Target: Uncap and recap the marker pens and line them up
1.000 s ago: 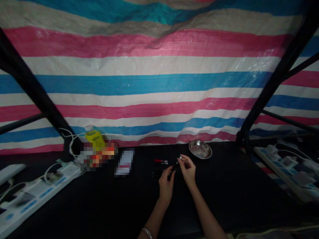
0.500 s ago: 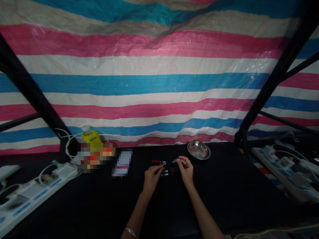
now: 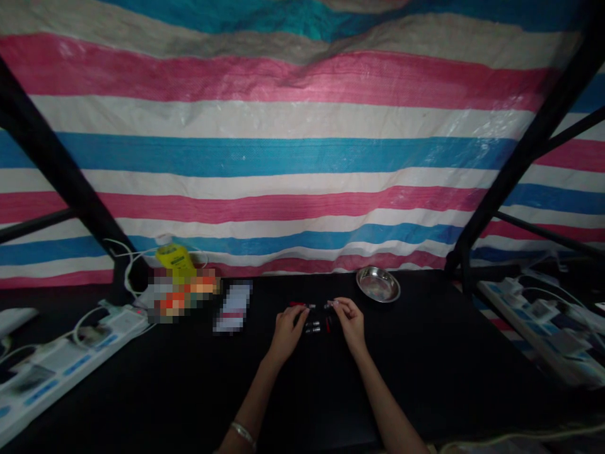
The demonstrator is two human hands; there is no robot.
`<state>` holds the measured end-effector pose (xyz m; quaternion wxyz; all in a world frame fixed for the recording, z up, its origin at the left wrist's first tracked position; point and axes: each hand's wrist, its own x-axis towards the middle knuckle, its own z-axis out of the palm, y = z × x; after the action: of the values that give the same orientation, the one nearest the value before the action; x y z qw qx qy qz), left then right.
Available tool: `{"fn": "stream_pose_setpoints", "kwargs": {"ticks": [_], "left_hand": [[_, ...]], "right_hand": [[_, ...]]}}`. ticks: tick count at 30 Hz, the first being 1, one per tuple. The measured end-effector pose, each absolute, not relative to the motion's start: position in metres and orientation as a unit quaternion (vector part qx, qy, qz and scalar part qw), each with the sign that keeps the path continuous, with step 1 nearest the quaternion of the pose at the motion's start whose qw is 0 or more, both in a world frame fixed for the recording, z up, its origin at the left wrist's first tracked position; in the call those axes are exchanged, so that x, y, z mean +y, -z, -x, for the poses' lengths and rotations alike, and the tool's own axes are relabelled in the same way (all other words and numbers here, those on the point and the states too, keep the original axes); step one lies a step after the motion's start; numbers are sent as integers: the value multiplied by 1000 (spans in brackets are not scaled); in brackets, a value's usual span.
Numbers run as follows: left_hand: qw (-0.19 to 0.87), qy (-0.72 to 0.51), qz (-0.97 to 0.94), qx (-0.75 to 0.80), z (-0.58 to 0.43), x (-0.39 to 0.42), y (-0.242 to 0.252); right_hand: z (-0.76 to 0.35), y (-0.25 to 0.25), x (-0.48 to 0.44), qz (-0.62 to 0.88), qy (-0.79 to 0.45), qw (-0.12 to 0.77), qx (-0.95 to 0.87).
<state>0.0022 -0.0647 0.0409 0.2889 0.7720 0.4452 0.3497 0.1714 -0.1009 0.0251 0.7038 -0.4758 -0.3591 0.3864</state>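
Little has shifted since earlier: our left hand [image 3: 287, 329] sits just left of the black plugs [image 3: 312, 327] (lying crosswise), and we cannot tell its grip. Our right hand [image 3: 350, 320] pinches a small plug [image 3: 329, 305].

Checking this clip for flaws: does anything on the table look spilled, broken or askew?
Nothing stands out. The right hand pinches a small plug, the left hand touches the loose plugs on the table, and the steel dish sits upright, nothing spilled.
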Motion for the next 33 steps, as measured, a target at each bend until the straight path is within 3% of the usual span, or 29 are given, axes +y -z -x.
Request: {"fn": "stream_pose_setpoints", "kwargs": {"ticks": [17, 25, 33], "left_hand": [[247, -309, -751, 528, 16, -47, -20], [219, -325, -706, 589, 21, -49, -19], [153, -292, -703, 630, 19, -52, -8]], "right_hand": [[-157, -14, -97, 490, -393, 646, -434], [-165, -4, -95, 574, -174, 577, -554], [-166, 6, -94, 612, -108, 467, -629]]}}
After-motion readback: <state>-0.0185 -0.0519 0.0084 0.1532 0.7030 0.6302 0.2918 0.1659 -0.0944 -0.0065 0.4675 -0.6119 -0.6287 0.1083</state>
